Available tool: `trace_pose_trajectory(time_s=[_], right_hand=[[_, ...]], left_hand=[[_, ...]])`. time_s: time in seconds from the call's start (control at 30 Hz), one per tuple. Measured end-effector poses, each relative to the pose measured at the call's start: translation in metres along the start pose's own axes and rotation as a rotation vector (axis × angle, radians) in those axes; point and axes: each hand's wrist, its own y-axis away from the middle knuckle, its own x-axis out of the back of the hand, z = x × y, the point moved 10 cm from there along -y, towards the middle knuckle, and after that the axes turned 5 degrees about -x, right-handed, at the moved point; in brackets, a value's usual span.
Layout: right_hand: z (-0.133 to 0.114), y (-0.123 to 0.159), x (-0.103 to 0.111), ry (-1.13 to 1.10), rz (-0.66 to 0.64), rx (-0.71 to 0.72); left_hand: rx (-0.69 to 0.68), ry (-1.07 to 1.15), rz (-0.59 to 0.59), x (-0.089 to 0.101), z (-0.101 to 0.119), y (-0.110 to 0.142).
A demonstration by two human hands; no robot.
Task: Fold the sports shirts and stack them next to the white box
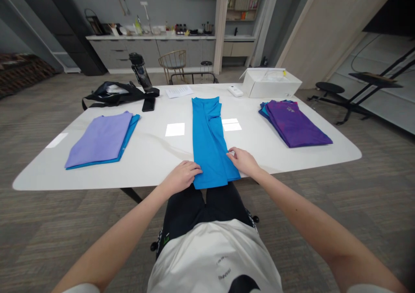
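A bright blue garment [209, 139] lies folded into a long narrow strip down the middle of the white table [155, 154], its near end hanging slightly over the front edge. My left hand [183, 176] rests at the strip's near left corner with the fingers curled onto the cloth. My right hand [244, 161] sits on the strip's near right edge, fingers pinching the fabric.
A folded lilac and blue pile [102, 139] lies at the left, a folded purple pile [295, 123] at the right. At the back are a black bag [113, 94], a bottle [140, 71], a phone [148, 104], papers [179, 91] and a white box [270, 83].
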Motion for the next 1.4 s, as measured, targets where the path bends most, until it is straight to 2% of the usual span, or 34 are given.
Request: trace_pose_trajectory(time_s=[0.13, 0.27, 0.5, 0.57, 0.73, 0.8, 0.9, 0.97, 1.07, 1.2, 1.27, 1.3, 1.4], right_hand=[[0.002, -0.007, -0.012, 0.147, -0.078, -0.022], [0.012, -0.005, -0.014, 0.145, -0.175, -0.021], [0.034, 0.005, -0.006, 0.080, -0.159, 0.004], [0.034, 0.011, -0.002, 0.024, -0.151, 0.080], [0.002, 0.048, 0.006, -0.033, -0.150, 0.526], [-0.005, 0.060, 0.004, 0.006, -0.165, 0.610], [-0.009, 0.066, 0.001, 0.006, -0.192, 0.641], [-0.009, 0.063, 0.002, -0.044, -0.220, 0.626], [-0.007, 0.044, 0.012, -0.227, -0.207, 0.540], [0.008, -0.003, 0.033, -0.454, -0.026, 0.316], [0.018, -0.027, 0.031, -0.497, 0.015, 0.179], [0.022, -0.038, 0.025, -0.504, -0.005, 0.115], [0.031, -0.063, 0.001, -0.494, -0.136, -0.026]], left_hand=[[-0.020, -0.011, 0.003, -0.003, 0.000, 0.002], [-0.016, 0.004, -0.039, -0.003, -0.004, 0.005], [-0.049, -0.016, -0.082, 0.002, -0.012, 0.015], [-0.082, -0.044, -0.064, 0.004, -0.010, 0.019], [-0.274, -0.038, -0.026, 0.002, 0.006, 0.023], [-0.312, 0.011, -0.016, 0.000, 0.007, 0.021], [-0.303, 0.136, 0.004, -0.001, 0.003, 0.014], [-0.220, 0.265, 0.022, 0.002, -0.005, 0.007], [0.050, 0.512, 0.084, 0.010, -0.032, -0.007], [0.466, 0.929, 0.332, 0.015, -0.085, -0.023], [0.640, 1.171, 0.430, 0.004, -0.110, -0.029], [0.710, 1.286, 0.439, -0.005, -0.119, -0.033], [0.795, 1.543, 0.337, -0.027, -0.128, -0.046]])
